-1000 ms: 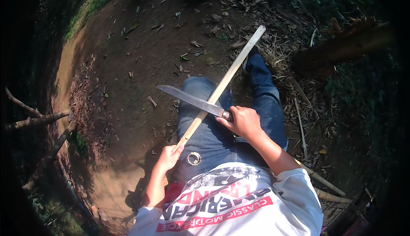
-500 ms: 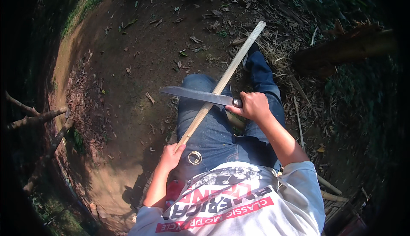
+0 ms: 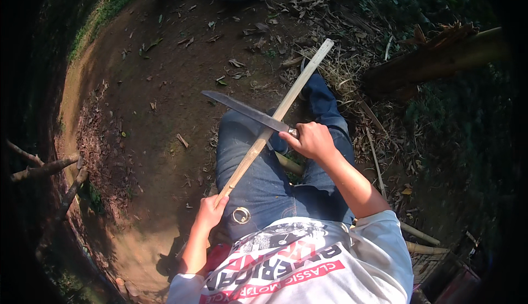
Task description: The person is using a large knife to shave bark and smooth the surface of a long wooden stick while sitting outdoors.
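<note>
Obscuring knife handle partly: right hand; stick's lower end: left hand.

Printed lettering stood on the front of the wearer's white short-sleeved T-shirt. A slanting red band carried a line of white capitals. Just above that band ran large black block capitals, and beyond these, farther from the band, came bold red capitals, partly broken by folds. All three lines (seen from the wearer's own side) appeared upside down.
</note>
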The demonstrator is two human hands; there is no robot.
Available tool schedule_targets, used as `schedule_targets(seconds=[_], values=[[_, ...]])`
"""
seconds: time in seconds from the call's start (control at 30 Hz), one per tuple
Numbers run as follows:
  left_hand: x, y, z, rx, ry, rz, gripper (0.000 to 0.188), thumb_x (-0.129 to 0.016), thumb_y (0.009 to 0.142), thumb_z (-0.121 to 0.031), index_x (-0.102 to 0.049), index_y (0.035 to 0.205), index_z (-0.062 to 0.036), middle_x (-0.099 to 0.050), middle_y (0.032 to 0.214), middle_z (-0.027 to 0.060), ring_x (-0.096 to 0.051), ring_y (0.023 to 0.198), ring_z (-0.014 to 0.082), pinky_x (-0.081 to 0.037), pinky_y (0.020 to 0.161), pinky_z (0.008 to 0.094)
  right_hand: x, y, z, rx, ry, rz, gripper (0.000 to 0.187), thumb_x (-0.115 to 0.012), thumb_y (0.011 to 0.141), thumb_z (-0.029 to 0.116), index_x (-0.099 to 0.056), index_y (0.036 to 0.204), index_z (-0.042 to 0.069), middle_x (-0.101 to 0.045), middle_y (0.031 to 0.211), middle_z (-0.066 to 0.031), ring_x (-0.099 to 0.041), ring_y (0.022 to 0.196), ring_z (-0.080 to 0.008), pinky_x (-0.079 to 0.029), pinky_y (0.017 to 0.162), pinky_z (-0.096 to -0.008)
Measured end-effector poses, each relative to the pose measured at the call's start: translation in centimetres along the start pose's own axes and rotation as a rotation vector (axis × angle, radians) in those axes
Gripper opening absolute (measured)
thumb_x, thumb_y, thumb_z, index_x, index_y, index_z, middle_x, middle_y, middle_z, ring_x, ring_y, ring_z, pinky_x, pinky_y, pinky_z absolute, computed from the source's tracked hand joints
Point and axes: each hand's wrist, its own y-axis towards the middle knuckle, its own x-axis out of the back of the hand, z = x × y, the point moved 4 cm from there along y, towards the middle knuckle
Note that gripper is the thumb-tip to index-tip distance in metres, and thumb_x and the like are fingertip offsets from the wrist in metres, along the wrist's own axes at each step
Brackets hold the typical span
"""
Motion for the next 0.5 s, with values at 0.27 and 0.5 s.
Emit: schedule_targets(seconds=[0.27, 0.5], values=[[0.5, -0.5, 1.1, -0.007, 0.005, 0.013, 0.043, -0.062, 0.094, -0.033, -0.056, 0.075, 0.0048, -0.043, 0.056, 0.0168, -0.038, 0.054, 0.0177, -0.040, 0.052, 0.0373, 0.8, 4.0, -4.7, -0.087, -0.130, -0.185, 0.074, -0.055, 0.080, 0.072, -0.063, 0.059, 0.002, -0.061, 0.059, -0.0190, -0.065, 0.060, -0.0367, -0.052, 0.056, -0.0441], [1.3, 1.8, -0.1, -0.088, 0.047, 0.051, 0.038, -0.062, 0.093, -0.031, -0.062, 0.080, 0.0052, -0.052, 0.060, 0.0232, -0.054, 0.052, 0.0341, -0.043, 0.053, 0.0394, 6.1, 3.5, -12.1, -0.439, -0.059, -0.160, 0.080, -0.046, 0.088, 0.070, -0.064, 0.065, -0.005, -0.063, 0.070, -0.0278, -0.064, 0.074, -0.0449, -0.052, 0.069, -0.0502]])
